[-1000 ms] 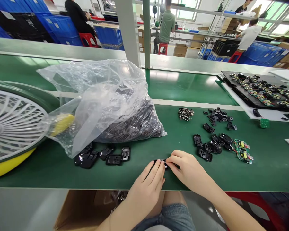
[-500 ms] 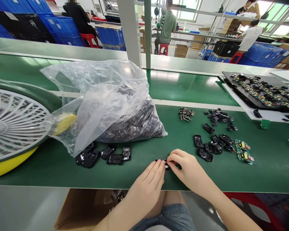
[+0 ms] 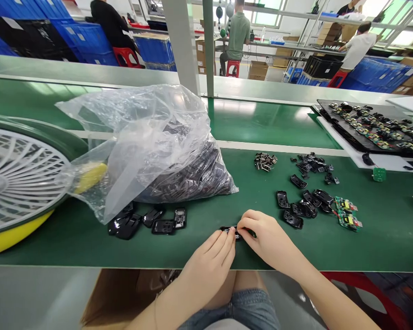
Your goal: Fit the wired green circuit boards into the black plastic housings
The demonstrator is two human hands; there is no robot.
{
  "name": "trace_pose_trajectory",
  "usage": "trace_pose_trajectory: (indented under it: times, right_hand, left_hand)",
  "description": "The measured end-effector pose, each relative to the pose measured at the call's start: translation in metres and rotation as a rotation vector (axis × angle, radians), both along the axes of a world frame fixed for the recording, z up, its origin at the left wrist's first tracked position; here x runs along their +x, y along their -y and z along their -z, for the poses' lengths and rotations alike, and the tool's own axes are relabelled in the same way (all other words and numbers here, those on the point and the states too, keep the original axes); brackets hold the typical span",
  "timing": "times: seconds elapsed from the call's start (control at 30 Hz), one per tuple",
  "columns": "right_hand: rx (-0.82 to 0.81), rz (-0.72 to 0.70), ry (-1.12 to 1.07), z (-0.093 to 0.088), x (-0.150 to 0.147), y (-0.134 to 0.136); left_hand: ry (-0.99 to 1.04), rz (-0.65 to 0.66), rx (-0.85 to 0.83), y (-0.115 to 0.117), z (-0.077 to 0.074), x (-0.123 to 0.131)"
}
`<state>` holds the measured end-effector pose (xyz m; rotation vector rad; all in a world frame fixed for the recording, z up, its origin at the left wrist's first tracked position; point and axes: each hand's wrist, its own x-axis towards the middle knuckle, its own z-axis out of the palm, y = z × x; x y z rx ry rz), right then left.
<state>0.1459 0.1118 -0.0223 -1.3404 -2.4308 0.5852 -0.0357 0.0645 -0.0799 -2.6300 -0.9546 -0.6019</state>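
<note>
A black plastic casing (image 3: 237, 236) lies on the green bench top close to the front edge, largely covered by my fingers. My left hand (image 3: 211, 256) presses its closed fingers against the casing's left part. From the right, my right hand (image 3: 266, 238) pinches thumb and fingers together at the casing. A bit of green circuit board (image 3: 254, 233) shows between its thumb and fingers; the pinched spot itself is hidden. To the right are several black casing halves (image 3: 301, 208) and two circuit boards (image 3: 347, 213) with yellow parts.
A clear bag (image 3: 192, 178) of dark parts stands left of centre, casings (image 3: 163, 226) before it. A fan (image 3: 24, 178) occupies the far left. Metal pins (image 3: 265, 161) and small black pieces (image 3: 313, 164) lie ahead. A black tray (image 3: 361, 144) of assemblies is at right.
Both hands remain at the casing, with only a slight shift of the right fingers. The whole view has moved a little; the surrounding parts lie as before.
</note>
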Motion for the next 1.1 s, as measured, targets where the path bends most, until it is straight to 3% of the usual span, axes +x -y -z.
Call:
trace_pose_trajectory:
  times: [0.17, 0.3, 0.43, 0.53, 0.67, 0.77, 0.97, 1.1]
  right_hand:
    - [0.096, -0.050, -0.111, 0.008, 0.008, 0.003]
    - [0.265, -0.099, -0.193, 0.016, 0.013, 0.009]
    - [0.498, -0.235, -0.063, 0.024, 0.016, 0.017]
    - [0.592, -0.254, 0.018, 0.028, 0.018, 0.021]
    - [0.504, -0.248, -0.084, 0.030, 0.022, 0.021]
    - [0.368, -0.153, -0.213, 0.028, 0.022, 0.017]
    - [0.355, -0.148, -0.200, 0.027, 0.016, 0.006]
    - [0.129, -0.040, -0.283, 0.026, 0.016, 0.005]
  left_hand:
    - [-0.069, 0.035, -0.031, -0.005, -0.007, -0.004]
    - [-0.073, 0.045, -0.073, -0.008, -0.015, -0.006]
    - [-0.016, 0.057, -0.118, -0.009, -0.017, -0.006]
    - [0.005, 0.068, -0.126, -0.010, -0.016, -0.006]
    - [-0.032, 0.075, -0.098, -0.012, -0.014, -0.006]
    - [-0.089, 0.067, -0.061, -0.011, -0.014, -0.006]
    - [-0.099, 0.033, -0.023, -0.008, -0.014, -0.004]
    - [-0.066, 0.023, -0.029, -0.007, -0.011, -0.005]
